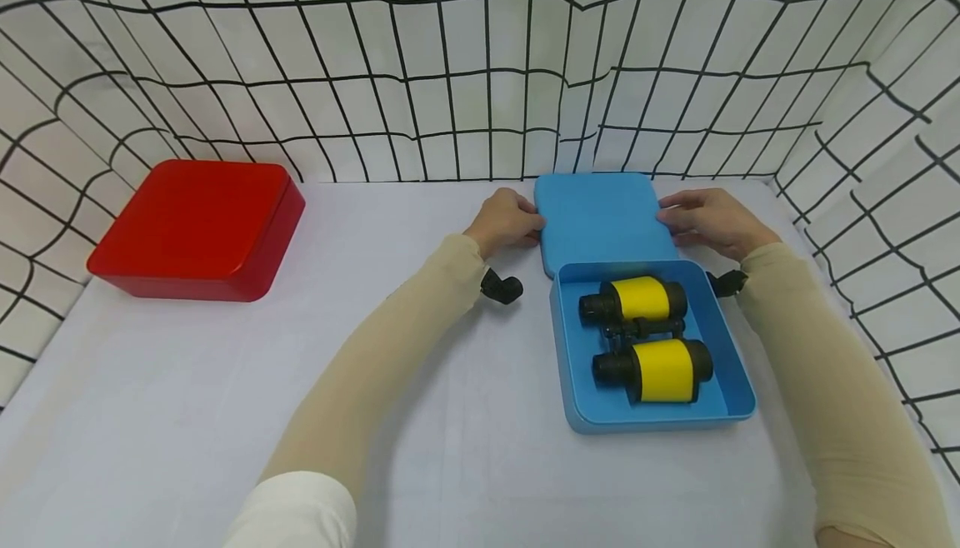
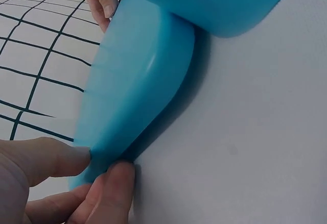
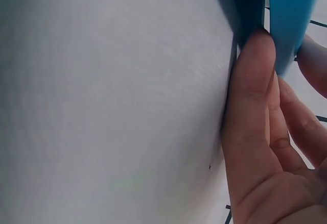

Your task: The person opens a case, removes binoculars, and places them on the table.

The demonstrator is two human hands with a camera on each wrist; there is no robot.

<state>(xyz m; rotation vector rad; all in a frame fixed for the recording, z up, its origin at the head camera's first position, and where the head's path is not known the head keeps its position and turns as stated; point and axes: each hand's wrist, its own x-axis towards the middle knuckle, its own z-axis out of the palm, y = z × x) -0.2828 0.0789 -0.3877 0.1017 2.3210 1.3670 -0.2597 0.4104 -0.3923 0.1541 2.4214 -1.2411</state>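
Yellow-and-black binoculars (image 1: 647, 340) lie inside an open blue box (image 1: 583, 416) on the right side of the table. Directly behind the box is its flat blue lid (image 1: 600, 219), top face up; whether it rests on the table along its whole length I cannot tell. At the lid's left edge my left hand (image 1: 506, 219) pinches it between thumb and fingers, as the blue lid (image 2: 135, 76) in the left wrist view confirms. My right hand (image 1: 708, 219) grips the opposite edge, with fingers (image 3: 250, 76) on either side of the rim in the right wrist view.
A closed red box (image 1: 198, 227) stands at the back left on the white table (image 1: 450, 448). Black wire mesh (image 1: 450, 77) rises along the back and both sides. Dark wrist cameras (image 1: 501, 286) sit under both wrists, the right one close to the blue box.
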